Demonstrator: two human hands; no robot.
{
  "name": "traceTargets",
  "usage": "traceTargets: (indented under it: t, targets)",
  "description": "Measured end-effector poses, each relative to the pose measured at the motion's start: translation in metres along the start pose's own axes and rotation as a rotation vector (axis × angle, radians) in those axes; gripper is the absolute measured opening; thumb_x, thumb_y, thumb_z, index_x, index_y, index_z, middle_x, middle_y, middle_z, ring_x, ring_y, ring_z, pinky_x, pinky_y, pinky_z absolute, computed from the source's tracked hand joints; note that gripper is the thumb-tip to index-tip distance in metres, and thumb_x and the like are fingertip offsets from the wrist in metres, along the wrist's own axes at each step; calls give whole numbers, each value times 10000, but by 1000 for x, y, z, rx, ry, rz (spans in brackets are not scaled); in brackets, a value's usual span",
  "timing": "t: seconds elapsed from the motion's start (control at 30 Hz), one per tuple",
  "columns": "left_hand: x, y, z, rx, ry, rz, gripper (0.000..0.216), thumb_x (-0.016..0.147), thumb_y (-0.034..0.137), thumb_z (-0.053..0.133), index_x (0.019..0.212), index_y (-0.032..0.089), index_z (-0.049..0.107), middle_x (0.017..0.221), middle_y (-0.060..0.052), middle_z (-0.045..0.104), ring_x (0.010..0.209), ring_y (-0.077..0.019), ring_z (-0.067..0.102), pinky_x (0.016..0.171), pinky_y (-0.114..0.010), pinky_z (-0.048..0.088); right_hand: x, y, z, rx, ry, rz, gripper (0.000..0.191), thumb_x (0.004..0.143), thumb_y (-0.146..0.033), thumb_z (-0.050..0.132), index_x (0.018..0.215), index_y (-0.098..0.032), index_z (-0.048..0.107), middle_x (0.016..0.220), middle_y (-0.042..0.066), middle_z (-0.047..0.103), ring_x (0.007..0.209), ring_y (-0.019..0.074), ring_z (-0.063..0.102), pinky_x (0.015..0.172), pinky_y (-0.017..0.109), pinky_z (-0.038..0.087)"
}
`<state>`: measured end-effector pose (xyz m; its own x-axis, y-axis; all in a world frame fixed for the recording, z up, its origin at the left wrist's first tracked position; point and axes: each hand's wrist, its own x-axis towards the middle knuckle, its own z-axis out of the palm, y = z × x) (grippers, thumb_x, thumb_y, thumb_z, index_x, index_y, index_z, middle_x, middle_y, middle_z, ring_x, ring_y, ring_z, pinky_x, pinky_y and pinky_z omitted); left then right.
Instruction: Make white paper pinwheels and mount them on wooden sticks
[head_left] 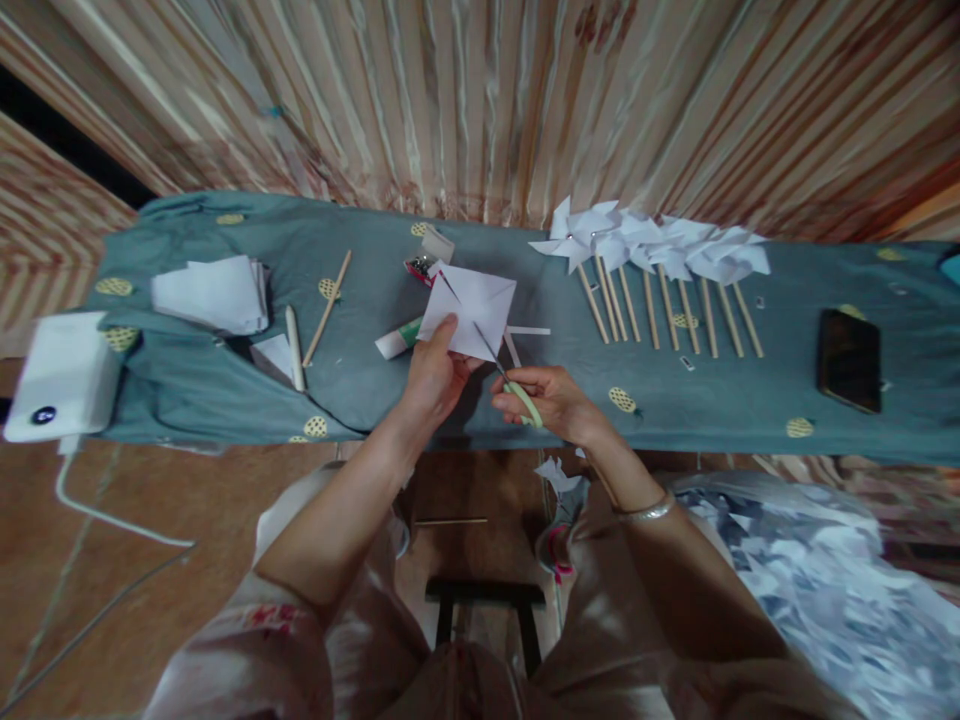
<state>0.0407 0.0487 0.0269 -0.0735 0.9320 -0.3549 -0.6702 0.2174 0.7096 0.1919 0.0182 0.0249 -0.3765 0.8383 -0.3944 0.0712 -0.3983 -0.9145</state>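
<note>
My left hand (435,372) pinches the lower edge of a white paper square (472,305) and holds it up over the teal-covered table (225,400). The square shows cuts running in from its corners. My right hand (551,398) is closed on small scissors with green handles (519,396); their blades reach into the paper's lower right side. A glue stick (397,340) lies just left of the paper, and narrow paper strips (525,333) lie to its right.
A row of finished white paper pinwheels on wooden sticks (660,270) lies at the right. A black phone (849,358) sits far right. A stack of white paper (214,292), a pen and a loose stick (328,307) lie left. A white box (64,375) stands at the left end.
</note>
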Motion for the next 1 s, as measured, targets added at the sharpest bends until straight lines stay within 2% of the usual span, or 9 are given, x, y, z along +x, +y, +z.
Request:
traceTargets:
  t: [0.2,0.37,0.67,0.83,1.0]
  targets:
    - [0,-2,-1,9,-12,-2,187,866,242,598,1009,129,636,977,-98,746,941,-216,708,857,-362,566,0,1,-1,15,3,13,457,503,-498,889,767,-190,678,599,-37,620,541,102,577,532,239,455]
    - [0,-1,0,1,7,-5,161,902,215,533,997,152,647,945,-73,753,933,-203,708,819,-327,572,2,2,-2,-12,-17,-1,430,527,-493,878,738,-184,666,568,-41,587,525,103,561,518,239,431]
    - [1,-1,-1,6,1,-9,149,898,226,561,985,138,643,891,-73,761,888,-202,719,769,-301,573,2,2,-1,-34,4,-17,441,513,-510,881,707,-181,662,544,-43,576,502,97,551,506,237,423]
    - [1,-1,0,-8,11,-8,138,895,217,566,976,146,652,893,-74,761,898,-208,720,803,-331,584,1,3,-2,-37,6,-24,427,514,-498,886,704,-182,672,544,-48,574,501,93,557,503,227,425]
    - [0,1,-2,-15,-11,-3,228,900,193,553,1105,147,639,962,-70,760,954,-208,715,883,-373,580,-4,7,-4,-87,4,-12,479,521,-502,881,817,-175,693,583,-28,624,540,121,592,534,248,468]
